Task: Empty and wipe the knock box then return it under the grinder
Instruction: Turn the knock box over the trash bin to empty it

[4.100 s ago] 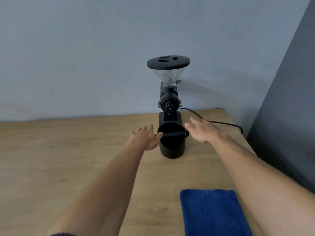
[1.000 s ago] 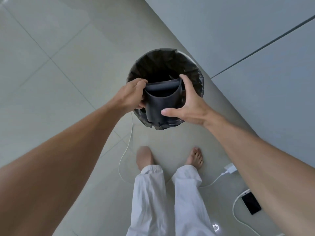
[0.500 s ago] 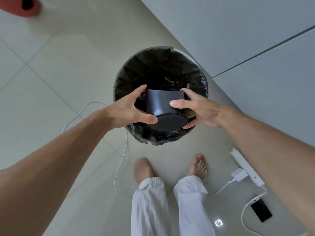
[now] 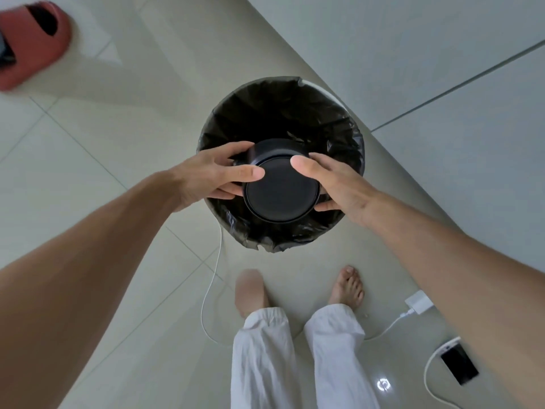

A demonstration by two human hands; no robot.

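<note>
The black knock box (image 4: 281, 194) is upside down, its round flat base facing me, held over the mouth of a bin lined with a black bag (image 4: 277, 113). My left hand (image 4: 212, 178) grips its left side, thumb across the base edge. My right hand (image 4: 333, 184) grips its right side, thumb on the top rim of the base. The box's opening points down into the bin and is hidden. The grinder is not in view.
The bin stands on pale floor tiles next to a grey wall (image 4: 413, 54). My bare feet (image 4: 345, 287) are just below it. A white cable (image 4: 212, 278), a charger plug (image 4: 418, 302) and a phone (image 4: 458, 364) lie on the floor. A red slipper (image 4: 32, 42) lies at the upper left.
The knock box has tipped from lying tilted over the bin to fully upside down, base toward me. Both hands turned with it and kept their grip.
</note>
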